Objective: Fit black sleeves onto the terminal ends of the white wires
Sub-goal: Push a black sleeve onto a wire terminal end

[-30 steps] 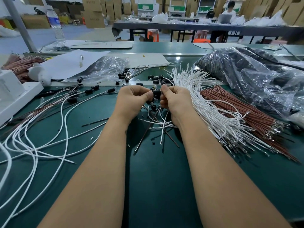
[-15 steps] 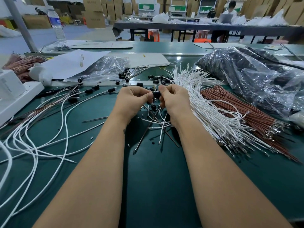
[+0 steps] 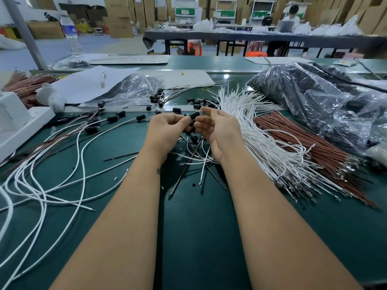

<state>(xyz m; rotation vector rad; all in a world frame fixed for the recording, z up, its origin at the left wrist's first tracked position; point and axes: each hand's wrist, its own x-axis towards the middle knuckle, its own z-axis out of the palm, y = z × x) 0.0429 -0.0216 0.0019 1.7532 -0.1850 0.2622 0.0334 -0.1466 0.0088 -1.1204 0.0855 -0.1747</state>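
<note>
The small black plastic sleeve is up in the air between both hands, just above the green counter. The left hand pinches its lower end between thumb and forefinger. The right hand has turned palm up since half a second ago, when both hands were curled close together over the sleeve; now its grip is loose, with only the tip of the forefinger touching the upper end, and whether it really holds the sleeve I cannot tell. I judge that the push is over and this sleeve is probably seated, but the wire inside it is hidden. A few thin white wires lie below the hands. To the right is the big fan of unfinished white wires, beside a bundle of brown wires. To the left lie long white wires with sleeves already on. Loose black sleeves are scattered behind the hands. In front of the person the counter is open, so the arms have free room to draw back.
</note>
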